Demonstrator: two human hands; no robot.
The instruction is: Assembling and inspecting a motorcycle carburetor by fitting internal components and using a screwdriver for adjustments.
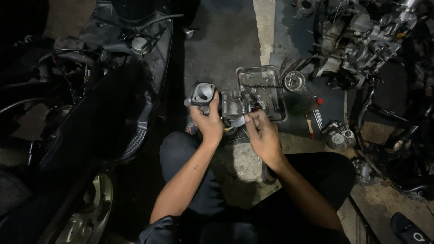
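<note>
My left hand [209, 123] grips a grey metal carburetor body [221, 102] from below, its round throat opening facing up at the left. My right hand [261, 135] pinches the right lower side of the same part, fingertips near a pale round piece under it. Both hands hover over the concrete floor above my knees. Just behind the carburetor lies a metal tray [275, 113] with small parts in it.
A stripped scooter [113, 68] with an exposed frame and wheel [88, 212] stands at left. A dismantled engine [361, 40] sits at upper right. A round metal cup [294, 81], a red-handled tool [310, 127] and a cylinder part [338, 134] lie right of the tray.
</note>
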